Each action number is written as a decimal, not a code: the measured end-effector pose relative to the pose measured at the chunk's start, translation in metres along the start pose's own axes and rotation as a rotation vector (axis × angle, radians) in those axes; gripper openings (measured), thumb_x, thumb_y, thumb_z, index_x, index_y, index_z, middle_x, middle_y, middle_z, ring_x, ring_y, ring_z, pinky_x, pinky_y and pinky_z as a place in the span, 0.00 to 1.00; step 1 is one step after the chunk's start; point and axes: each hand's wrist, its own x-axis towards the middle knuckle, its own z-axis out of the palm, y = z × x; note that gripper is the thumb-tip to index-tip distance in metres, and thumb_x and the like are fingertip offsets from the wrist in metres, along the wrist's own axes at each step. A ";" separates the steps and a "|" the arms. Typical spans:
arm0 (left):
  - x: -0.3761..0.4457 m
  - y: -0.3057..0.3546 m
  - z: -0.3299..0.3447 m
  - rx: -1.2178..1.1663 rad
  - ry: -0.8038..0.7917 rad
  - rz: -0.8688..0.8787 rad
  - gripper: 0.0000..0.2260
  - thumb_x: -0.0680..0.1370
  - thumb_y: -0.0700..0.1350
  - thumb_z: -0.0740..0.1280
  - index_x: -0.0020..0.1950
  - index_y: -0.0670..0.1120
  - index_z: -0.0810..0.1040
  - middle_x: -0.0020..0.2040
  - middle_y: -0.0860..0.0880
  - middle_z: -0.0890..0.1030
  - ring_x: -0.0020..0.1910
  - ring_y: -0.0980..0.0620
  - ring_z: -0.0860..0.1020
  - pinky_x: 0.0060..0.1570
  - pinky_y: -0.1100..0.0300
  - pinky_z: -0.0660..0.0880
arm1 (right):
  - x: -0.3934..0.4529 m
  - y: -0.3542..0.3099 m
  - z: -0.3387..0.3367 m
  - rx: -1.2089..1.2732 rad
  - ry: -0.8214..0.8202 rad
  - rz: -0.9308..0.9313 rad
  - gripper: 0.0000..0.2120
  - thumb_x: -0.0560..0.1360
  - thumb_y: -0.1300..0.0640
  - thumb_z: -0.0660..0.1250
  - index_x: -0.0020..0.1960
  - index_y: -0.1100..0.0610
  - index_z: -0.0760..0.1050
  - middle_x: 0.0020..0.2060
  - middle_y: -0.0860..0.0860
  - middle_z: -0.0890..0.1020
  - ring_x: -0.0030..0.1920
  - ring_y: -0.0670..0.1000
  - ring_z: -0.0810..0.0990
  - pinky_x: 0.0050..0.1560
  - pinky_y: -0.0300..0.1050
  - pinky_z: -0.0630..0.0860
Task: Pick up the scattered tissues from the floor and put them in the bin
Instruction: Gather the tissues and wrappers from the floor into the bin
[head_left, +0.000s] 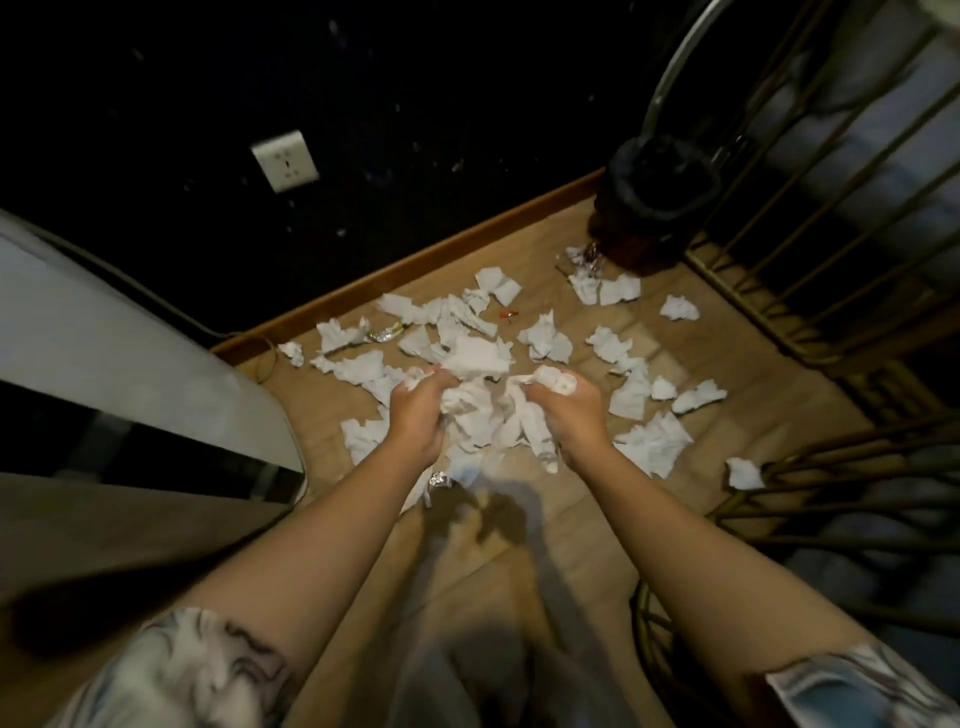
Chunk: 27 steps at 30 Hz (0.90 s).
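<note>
- Wooden floor (545, 545), strewn with crumpled white tissues (550, 340) from ten to three o'clock.
- Black-lined bin (660, 202) at one o'clock; no readable writing anywhere.
- Left hand (418, 415) and right hand (574, 415) each clench a tissue bundle (488, 410), centre.

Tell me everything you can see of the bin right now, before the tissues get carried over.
The bin stands on the wooden floor at the far right, in the corner where the dark wall meets a metal railing. It looks round, with a black bag liner folded over its rim and a dark brownish body below. It is upright and its mouth is open; the inside is too dark to see. A few loose tissues lie by its base. Neither hand touches it.
</note>
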 end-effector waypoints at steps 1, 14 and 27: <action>-0.021 0.025 -0.001 -0.050 0.000 -0.021 0.06 0.73 0.36 0.66 0.49 0.42 0.77 0.42 0.46 0.80 0.37 0.50 0.78 0.29 0.64 0.74 | -0.015 -0.026 -0.003 0.024 0.001 0.031 0.07 0.70 0.66 0.75 0.46 0.60 0.80 0.38 0.52 0.83 0.36 0.48 0.80 0.38 0.38 0.78; -0.190 0.234 0.033 0.088 -0.121 0.311 0.09 0.70 0.35 0.71 0.44 0.46 0.76 0.47 0.43 0.80 0.46 0.46 0.80 0.54 0.46 0.79 | -0.105 -0.255 -0.043 0.498 0.159 0.058 0.10 0.79 0.63 0.62 0.55 0.58 0.80 0.58 0.52 0.79 0.51 0.58 0.80 0.46 0.47 0.79; -0.103 0.253 0.213 0.251 -0.154 0.339 0.05 0.76 0.45 0.72 0.50 0.53 0.80 0.53 0.48 0.81 0.52 0.49 0.81 0.58 0.50 0.79 | 0.091 -0.279 -0.108 0.760 0.295 0.208 0.41 0.51 0.35 0.81 0.58 0.52 0.77 0.50 0.55 0.85 0.48 0.60 0.84 0.53 0.59 0.80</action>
